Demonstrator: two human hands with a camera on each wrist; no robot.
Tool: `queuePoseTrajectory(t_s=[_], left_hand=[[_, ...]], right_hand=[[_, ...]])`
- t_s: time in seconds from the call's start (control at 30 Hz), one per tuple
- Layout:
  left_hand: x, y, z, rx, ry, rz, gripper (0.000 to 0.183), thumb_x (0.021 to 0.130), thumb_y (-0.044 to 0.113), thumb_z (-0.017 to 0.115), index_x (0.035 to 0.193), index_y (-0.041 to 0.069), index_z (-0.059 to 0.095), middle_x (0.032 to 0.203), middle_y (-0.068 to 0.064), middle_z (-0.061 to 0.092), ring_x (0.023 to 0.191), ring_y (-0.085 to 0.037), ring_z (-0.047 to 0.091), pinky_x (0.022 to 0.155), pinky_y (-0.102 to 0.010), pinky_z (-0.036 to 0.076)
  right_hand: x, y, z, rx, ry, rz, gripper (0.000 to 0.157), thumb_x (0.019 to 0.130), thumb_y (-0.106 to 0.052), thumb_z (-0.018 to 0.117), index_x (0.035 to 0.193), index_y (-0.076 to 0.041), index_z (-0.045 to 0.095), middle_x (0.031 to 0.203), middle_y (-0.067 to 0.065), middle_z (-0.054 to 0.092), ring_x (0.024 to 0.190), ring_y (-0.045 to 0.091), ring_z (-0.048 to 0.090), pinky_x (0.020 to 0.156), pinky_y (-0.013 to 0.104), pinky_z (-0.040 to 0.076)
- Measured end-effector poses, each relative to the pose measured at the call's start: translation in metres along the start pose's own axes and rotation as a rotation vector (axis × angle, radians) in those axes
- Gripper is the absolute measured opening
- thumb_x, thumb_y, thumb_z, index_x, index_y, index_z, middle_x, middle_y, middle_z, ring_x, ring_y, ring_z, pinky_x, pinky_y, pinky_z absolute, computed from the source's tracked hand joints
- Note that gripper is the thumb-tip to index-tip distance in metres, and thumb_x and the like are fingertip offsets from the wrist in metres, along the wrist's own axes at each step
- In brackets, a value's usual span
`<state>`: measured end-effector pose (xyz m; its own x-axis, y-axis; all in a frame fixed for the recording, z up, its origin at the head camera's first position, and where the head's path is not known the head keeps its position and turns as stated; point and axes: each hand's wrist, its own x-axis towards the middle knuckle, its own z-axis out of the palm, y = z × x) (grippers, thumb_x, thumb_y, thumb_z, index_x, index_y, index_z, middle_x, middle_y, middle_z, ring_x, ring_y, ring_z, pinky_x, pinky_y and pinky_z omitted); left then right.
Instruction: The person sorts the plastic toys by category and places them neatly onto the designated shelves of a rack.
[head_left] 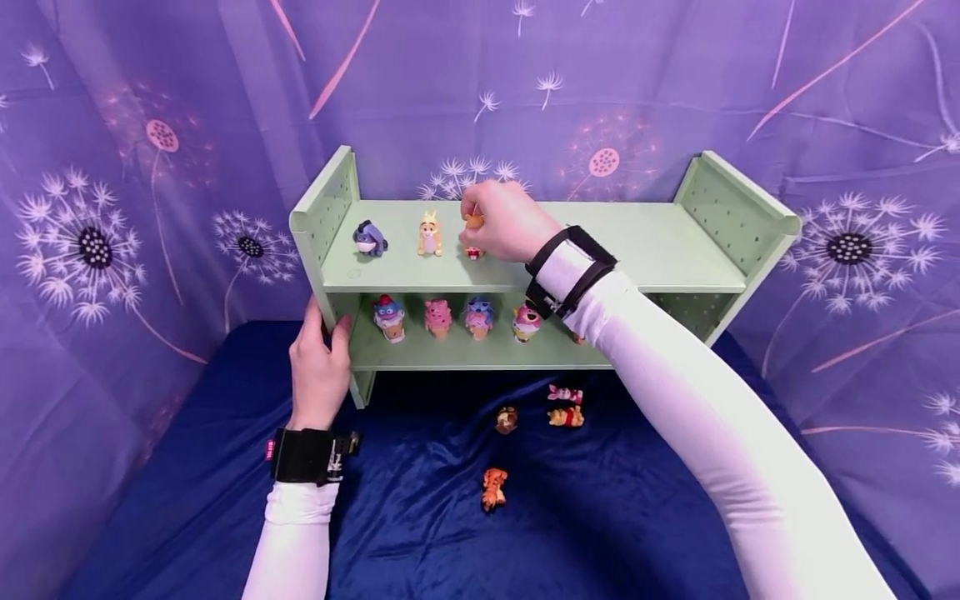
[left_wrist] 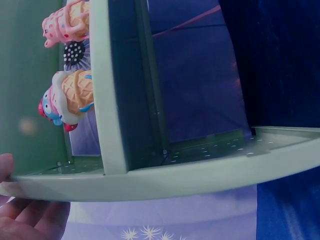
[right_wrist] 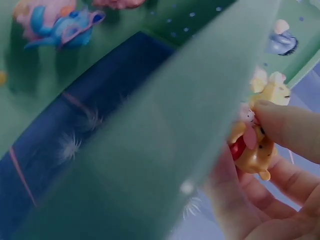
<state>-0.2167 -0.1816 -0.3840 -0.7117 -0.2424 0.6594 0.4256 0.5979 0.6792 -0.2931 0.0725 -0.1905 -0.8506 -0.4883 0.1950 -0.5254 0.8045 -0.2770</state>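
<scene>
On the upper tier of the light green shelf (head_left: 600, 242), my right hand (head_left: 517, 221) pinches a yellow bear figurine in a red top (right_wrist: 255, 155), with a small pink figure against its front. Just left of it stand a yellow rabbit figurine (head_left: 430, 236) and a blue donkey figurine (head_left: 370, 238). My left hand (head_left: 318, 375) grips the shelf's left side panel, thumb on the inner side and fingers outside. Ice-cream-cone figurines line the lower tier, among them a blue one with a red top (head_left: 389, 317) and a pink one (head_left: 438, 318).
Lying on the dark blue cloth (head_left: 420, 517) before the shelf are an orange tiger figurine (head_left: 493, 488), a brown figurine (head_left: 506, 420), a pink piglet figurine (head_left: 566, 394) and another yellow bear figurine (head_left: 566, 417). A purple dandelion-print curtain (head_left: 637, 75) hangs behind.
</scene>
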Motion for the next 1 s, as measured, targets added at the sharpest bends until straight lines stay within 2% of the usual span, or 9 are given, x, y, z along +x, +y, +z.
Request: queuePoseTrajectory(t_s=[0.1, 0.23, 0.33, 0.43, 0.5, 0.6, 0.7, 0.9, 1.0], left_hand=[[-0.002, -0.001, -0.001, 0.006, 0.014, -0.007, 0.047, 0.1, 0.016, 0.059, 0.145, 0.017, 0.046, 0.124, -0.015, 0.059, 0.11, -0.031, 0.059, 0.09, -0.046, 0.044], [-0.002, -0.002, 0.0, 0.007, 0.004, -0.005, 0.047, 0.1, 0.015, 0.058, 0.146, 0.018, 0.046, 0.125, -0.015, 0.058, 0.111, -0.03, 0.059, 0.09, -0.046, 0.044], [-0.002, -0.001, 0.002, 0.006, -0.007, -0.002, 0.048, 0.1, 0.016, 0.058, 0.146, 0.018, 0.045, 0.126, -0.015, 0.058, 0.112, -0.03, 0.059, 0.09, -0.046, 0.044], [-0.002, -0.002, 0.002, 0.006, 0.0, 0.0, 0.048, 0.1, 0.016, 0.058, 0.146, 0.018, 0.046, 0.125, -0.013, 0.059, 0.111, -0.03, 0.059, 0.089, -0.046, 0.044], [-0.002, -0.002, 0.001, 0.007, 0.009, -0.002, 0.047, 0.1, 0.016, 0.058, 0.146, 0.019, 0.047, 0.125, -0.012, 0.059, 0.11, -0.03, 0.059, 0.089, -0.046, 0.044], [-0.002, -0.003, -0.001, 0.01, 0.017, -0.005, 0.046, 0.1, 0.016, 0.058, 0.145, 0.019, 0.048, 0.124, -0.011, 0.06, 0.109, -0.03, 0.06, 0.089, -0.046, 0.044], [-0.001, -0.003, -0.002, 0.011, 0.021, -0.004, 0.046, 0.1, 0.016, 0.058, 0.144, 0.019, 0.048, 0.123, -0.011, 0.06, 0.109, -0.03, 0.06, 0.088, -0.047, 0.044], [-0.001, -0.001, -0.002, 0.016, 0.016, -0.009, 0.045, 0.1, 0.015, 0.058, 0.144, 0.018, 0.048, 0.123, -0.01, 0.06, 0.109, -0.031, 0.06, 0.088, -0.047, 0.044], [0.0, 0.0, 0.0, 0.017, 0.009, -0.009, 0.046, 0.1, 0.015, 0.058, 0.145, 0.018, 0.047, 0.124, -0.011, 0.06, 0.109, -0.031, 0.06, 0.088, -0.047, 0.044]], right_hand=[[0.002, -0.001, 0.003, -0.012, -0.004, -0.008, 0.018, 0.09, -0.019, 0.07, 0.102, -0.007, 0.062, 0.104, 0.005, 0.062, 0.089, 0.021, 0.055, 0.081, 0.032, 0.044], [-0.003, -0.003, 0.0, -0.024, -0.005, 0.027, 0.046, 0.094, -0.033, 0.068, 0.13, -0.007, 0.056, 0.119, 0.008, 0.057, 0.108, 0.022, 0.051, 0.095, 0.034, 0.04], [-0.013, -0.008, -0.009, -0.019, 0.026, 0.064, 0.069, 0.096, -0.048, 0.061, 0.15, -0.012, 0.038, 0.139, 0.012, 0.041, 0.124, 0.024, 0.042, 0.103, 0.037, 0.035], [-0.026, -0.019, -0.021, 0.017, 0.073, 0.071, 0.073, 0.096, -0.057, 0.056, 0.154, -0.022, 0.03, 0.153, 0.012, 0.021, 0.135, 0.025, 0.033, 0.105, 0.04, 0.033], [-0.037, -0.028, -0.027, 0.049, 0.113, 0.037, 0.071, 0.095, -0.058, 0.055, 0.154, -0.025, 0.031, 0.159, 0.008, 0.01, 0.142, 0.025, 0.021, 0.107, 0.042, 0.03], [-0.053, -0.04, -0.031, 0.095, 0.182, -0.052, 0.065, 0.096, -0.056, 0.056, 0.15, -0.025, 0.037, 0.16, 0.006, 0.004, 0.145, 0.023, 0.014, 0.107, 0.042, 0.029], [-0.071, -0.047, -0.026, 0.107, 0.259, -0.175, 0.06, 0.096, -0.051, 0.058, 0.145, -0.02, 0.045, 0.159, 0.009, 0.01, 0.143, 0.026, 0.018, 0.105, 0.042, 0.031], [-0.106, -0.047, 0.007, 0.089, 0.396, -0.499, 0.052, 0.095, -0.035, 0.067, 0.136, -0.006, 0.053, 0.152, 0.022, 0.024, 0.14, 0.03, 0.027, 0.112, 0.04, 0.02], [-0.126, -0.044, 0.026, 0.094, 0.403, -0.595, 0.051, 0.092, -0.031, 0.07, 0.132, -0.004, 0.054, 0.15, 0.024, 0.026, 0.14, 0.031, 0.027, 0.112, 0.041, 0.02]])
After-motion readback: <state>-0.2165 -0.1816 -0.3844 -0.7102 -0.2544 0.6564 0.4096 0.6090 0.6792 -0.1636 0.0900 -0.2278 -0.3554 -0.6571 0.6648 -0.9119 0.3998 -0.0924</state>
